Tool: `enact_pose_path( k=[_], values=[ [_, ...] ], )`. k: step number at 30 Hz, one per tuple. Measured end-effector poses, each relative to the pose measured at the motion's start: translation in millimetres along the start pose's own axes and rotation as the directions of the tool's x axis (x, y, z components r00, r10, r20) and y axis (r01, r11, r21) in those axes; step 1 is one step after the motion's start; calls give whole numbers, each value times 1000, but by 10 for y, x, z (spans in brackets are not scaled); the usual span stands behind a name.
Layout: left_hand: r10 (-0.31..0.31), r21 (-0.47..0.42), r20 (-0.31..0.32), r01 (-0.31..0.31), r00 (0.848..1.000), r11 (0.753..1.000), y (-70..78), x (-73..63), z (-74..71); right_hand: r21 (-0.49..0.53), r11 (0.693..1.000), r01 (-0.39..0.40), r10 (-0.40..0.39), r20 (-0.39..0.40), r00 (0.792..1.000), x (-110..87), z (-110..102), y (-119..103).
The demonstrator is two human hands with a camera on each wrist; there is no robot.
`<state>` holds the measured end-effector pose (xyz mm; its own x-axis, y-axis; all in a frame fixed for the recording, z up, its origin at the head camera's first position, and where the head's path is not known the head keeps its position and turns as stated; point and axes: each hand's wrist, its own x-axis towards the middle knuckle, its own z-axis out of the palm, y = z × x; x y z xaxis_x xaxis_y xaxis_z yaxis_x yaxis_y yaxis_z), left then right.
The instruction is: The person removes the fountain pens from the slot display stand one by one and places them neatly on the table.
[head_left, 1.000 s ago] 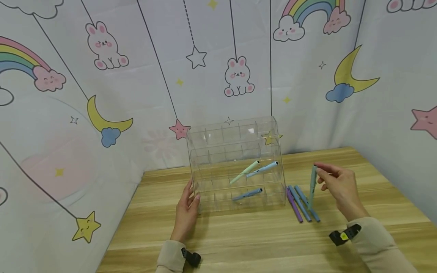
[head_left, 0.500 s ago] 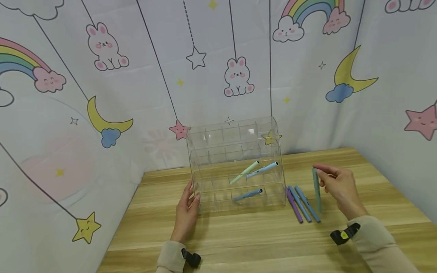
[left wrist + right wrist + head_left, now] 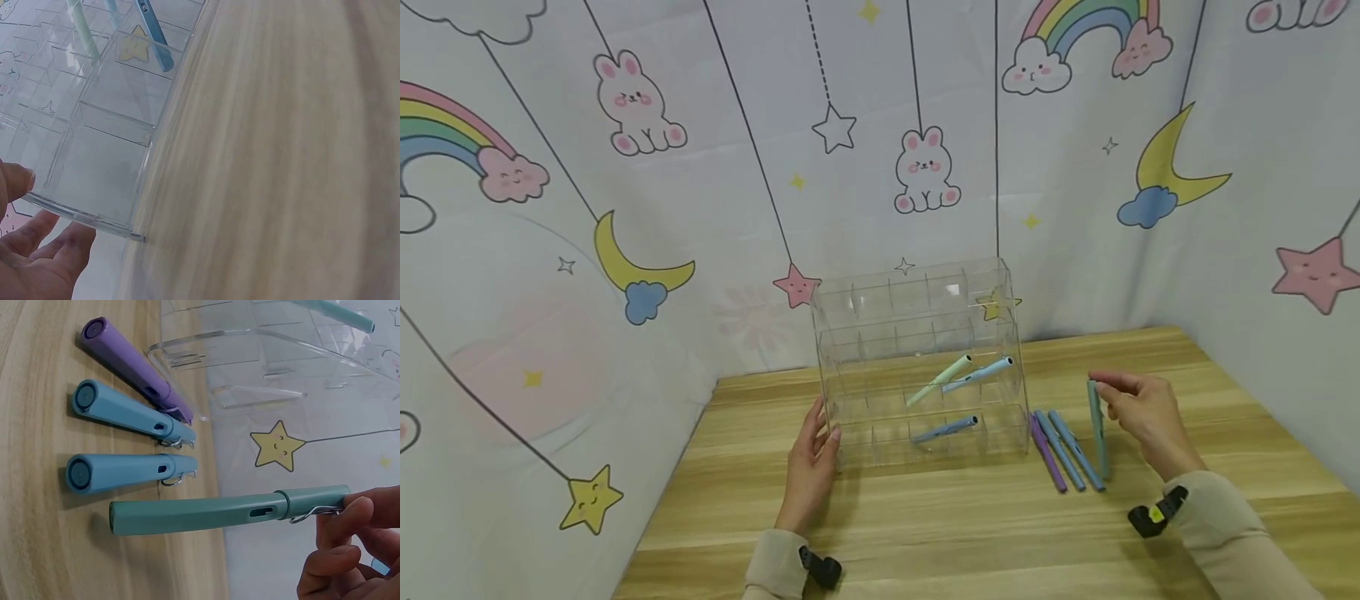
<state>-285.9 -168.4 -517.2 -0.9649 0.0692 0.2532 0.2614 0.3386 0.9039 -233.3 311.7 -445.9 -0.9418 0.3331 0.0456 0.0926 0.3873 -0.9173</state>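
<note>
My right hand [image 3: 1150, 417] pinches a teal-green pen [image 3: 200, 513] by its clip end. The pen hangs nearly upright, to the right of two blue pens [image 3: 128, 472] and a purple pen [image 3: 128, 359] lying side by side on the table. Whether its lower tip touches the wood, I cannot tell. At the left side of a clear acrylic pen rack [image 3: 891, 287], my left hand [image 3: 811, 467] grips the side panel, thumb on one face and fingers on the other. A light green pen [image 3: 938, 380], a light blue pen [image 3: 977, 374] and a darker blue pen [image 3: 945, 428] lean in its compartments.
The rack stands in tiers on a wood-grain table [image 3: 925, 533]. Behind it hangs a white curtain [image 3: 865, 208] printed with rabbits, stars and moons. Small black cameras sit at both cuffs, one of them the right wrist camera [image 3: 1148, 521].
The teal-green pen has moved rightward from over the blue pens to beside them, then lowered slightly with the right hand. The left hand stays on the rack.
</note>
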Motion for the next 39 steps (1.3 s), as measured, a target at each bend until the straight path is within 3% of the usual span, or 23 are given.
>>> enact_pose_path(
  k=[39],
  values=[
    [-3, -13, -4, 3, 1000, 1000, 12, 9, 4, 27, 1000, -6, 6, -25, 1000, 187, 78, 264]
  ],
)
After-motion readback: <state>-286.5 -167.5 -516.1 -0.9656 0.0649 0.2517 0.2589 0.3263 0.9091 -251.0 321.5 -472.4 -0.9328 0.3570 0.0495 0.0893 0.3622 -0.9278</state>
